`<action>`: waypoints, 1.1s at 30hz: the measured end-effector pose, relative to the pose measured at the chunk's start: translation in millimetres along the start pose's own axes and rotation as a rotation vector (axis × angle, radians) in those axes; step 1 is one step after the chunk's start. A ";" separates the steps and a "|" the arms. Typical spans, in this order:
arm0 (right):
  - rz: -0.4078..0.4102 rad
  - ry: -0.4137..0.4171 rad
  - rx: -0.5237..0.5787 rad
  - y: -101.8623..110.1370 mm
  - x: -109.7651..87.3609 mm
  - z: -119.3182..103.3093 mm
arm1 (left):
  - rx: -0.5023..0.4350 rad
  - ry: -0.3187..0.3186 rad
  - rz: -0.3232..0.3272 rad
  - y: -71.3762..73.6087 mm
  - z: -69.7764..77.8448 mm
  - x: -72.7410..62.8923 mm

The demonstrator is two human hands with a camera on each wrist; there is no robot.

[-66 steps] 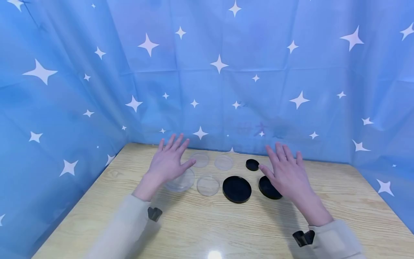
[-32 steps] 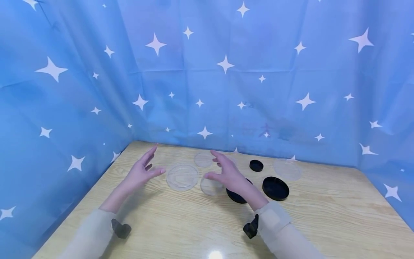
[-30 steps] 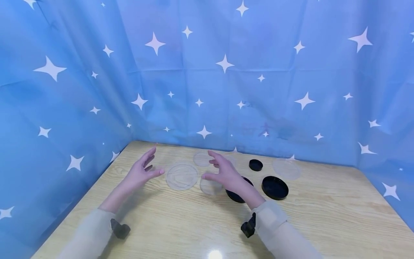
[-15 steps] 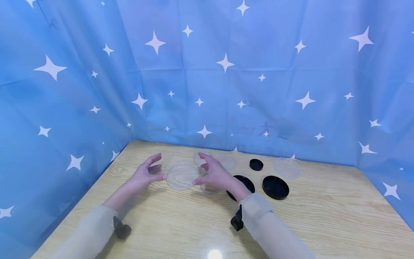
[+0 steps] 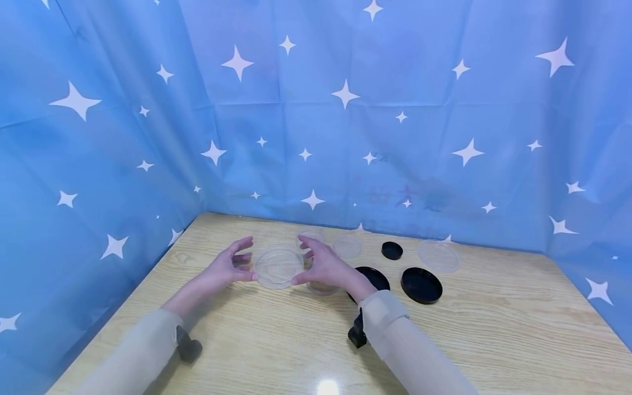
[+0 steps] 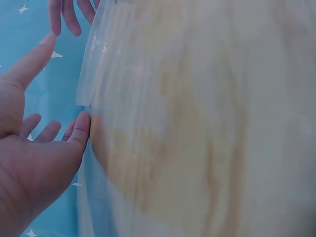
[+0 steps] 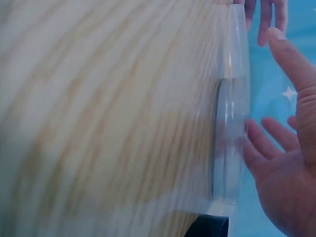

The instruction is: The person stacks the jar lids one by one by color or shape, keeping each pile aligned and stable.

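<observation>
In the head view, my left hand point(image 5: 224, 269) and right hand point(image 5: 328, 266) stand on either side of a large clear round dish point(image 5: 279, 266) on the wooden table. Both thumb tips are right at its near rim, and the fingers arch loosely beside it. In the left wrist view, the dish's clear wall point(image 6: 96, 59) rises by the left hand point(image 6: 42, 163), whose thumb is stretched out. In the right wrist view, a smaller clear dish point(image 7: 228, 143) overlaps the right hand's point(image 7: 291, 173) fingertips. The right hand partly covers this smaller dish point(image 5: 321, 289) in the head view.
Two small clear discs point(image 5: 347, 247) lie behind the right hand. To the right are a small black lid point(image 5: 392, 250), two larger black lids point(image 5: 422, 286), one partly under the right wrist, and a large clear disc point(image 5: 438, 255). A blue star-printed cloth point(image 5: 419, 137) borders the table.
Both hands, earlier spread flat above the dishes, have come in to the sides of the large clear dish. The right hand has moved left, off a black lid. The dishes lie still.
</observation>
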State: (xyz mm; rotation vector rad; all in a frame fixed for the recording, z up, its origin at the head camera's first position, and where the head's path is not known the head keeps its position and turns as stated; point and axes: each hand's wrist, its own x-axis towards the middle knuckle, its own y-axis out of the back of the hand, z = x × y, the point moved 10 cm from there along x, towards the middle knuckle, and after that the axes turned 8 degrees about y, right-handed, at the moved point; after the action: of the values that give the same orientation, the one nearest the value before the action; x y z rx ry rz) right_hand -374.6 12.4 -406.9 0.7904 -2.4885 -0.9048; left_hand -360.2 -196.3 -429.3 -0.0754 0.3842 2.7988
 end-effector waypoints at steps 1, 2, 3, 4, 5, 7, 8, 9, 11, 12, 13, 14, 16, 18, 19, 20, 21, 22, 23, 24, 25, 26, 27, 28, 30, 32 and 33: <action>-0.001 -0.003 0.002 -0.5 0.2 0.4 | -0.003 0.002 -0.003 -0.2 -0.4 0.5; -0.004 -0.006 -0.002 -1.0 0.6 1.0 | -0.007 0.003 -0.003 -0.1 -1.1 1.4; -0.006 -0.010 -0.008 -1.5 0.7 1.7 | -0.010 0.007 -0.004 0.2 -2.2 2.3; -0.008 -0.017 -0.014 -1.6 0.8 3.1 | -0.011 0.010 -0.005 0.2 -3.0 3.2; -0.012 -0.024 -0.017 -1.9 0.6 4.7 | -0.016 0.014 -0.007 0.2 -4.0 4.1; -0.018 -0.035 -0.019 -2.4 0.3 7.6 | -0.027 0.021 -0.005 0.8 -6.0 5.7; -0.022 -0.039 -0.022 -2.7 0.2 9.0 | -0.032 0.023 -0.005 1.1 -7.0 6.6; -0.024 -0.043 -0.019 -2.9 -0.1 10.3 | -0.035 0.027 -0.004 1.3 -7.7 7.1; -0.029 -0.052 -0.007 -3.7 -0.8 12.2 | -0.037 0.027 -0.001 2.0 -8.6 8.2; -0.030 -0.057 -0.006 -4.1 -1.0 13.3 | -0.035 0.027 0.000 2.2 -8.8 8.4; -0.030 -0.063 -0.006 -4.4 -1.2 14.3 | -0.034 0.029 0.002 2.2 -9.0 8.7; -0.031 -0.068 -0.007 -4.7 -1.4 15.2 | -0.031 0.031 0.001 2.0 -9.0 8.9; -0.031 -0.076 -0.014 -5.0 -1.1 16.3 | -0.019 0.031 -0.002 1.1 -8.0 8.9; -0.030 -0.076 -0.029 -5.5 -0.1 17.3 | -0.005 0.033 -0.006 0.0 -6.9 9.3; -0.030 -0.074 -0.037 -5.8 0.4 17.4 | 0.000 0.036 -0.008 -0.4 -6.8 9.4; -0.030 -0.071 -0.043 -6.2 1.2 17.4 | 0.007 0.039 -0.010 -0.8 -6.8 9.7; -0.031 -0.067 -0.050 -6.8 1.9 17.7 | 0.013 0.042 -0.011 -1.0 -6.8 9.9; -0.032 -0.063 -0.057 -7.4 2.6 17.8 | 0.019 0.046 -0.009 -1.0 -7.0 10.2; -0.033 -0.059 -0.061 -8.1 3.2 18.0 | 0.026 0.050 -0.007 -0.9 -7.4 10.5; -0.036 -0.057 -0.068 -8.7 3.6 18.3 | 0.031 0.053 -0.006 -0.9 -7.6 10.6; -0.039 -0.057 -0.077 -9.2 3.9 18.5 | 0.041 0.049 -0.007 -1.3 -7.1 10.6; -0.043 -0.056 -0.087 -10.0 4.2 18.5 | 0.047 0.050 -0.008 -1.3 -7.1 10.7; -0.048 -0.055 -0.101 -10.6 4.4 18.4 | 0.051 0.049 -0.010 -1.6 -7.0 10.8; -0.051 -0.052 -0.116 -11.0 4.6 18.1 | 0.056 0.047 -0.013 -1.9 -6.7 10.9; -0.058 -0.053 -0.147 -11.7 4.9 18.0 | 0.062 0.042 -0.022 -2.8 -5.7 10.8; -0.064 -0.052 -0.173 -12.2 5.2 17.7 | 0.073 0.035 -0.028 -3.5 -5.0 11.0; -0.064 -0.049 -0.184 -12.3 5.5 17.5 | 0.079 0.032 -0.031 -3.8 -4.6 11.0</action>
State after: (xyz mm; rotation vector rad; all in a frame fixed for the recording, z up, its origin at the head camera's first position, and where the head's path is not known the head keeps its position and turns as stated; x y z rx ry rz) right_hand -383.3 9.2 -427.0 0.7986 -2.3897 -1.1703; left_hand -369.4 -190.8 -435.7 -0.1079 0.4963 2.7519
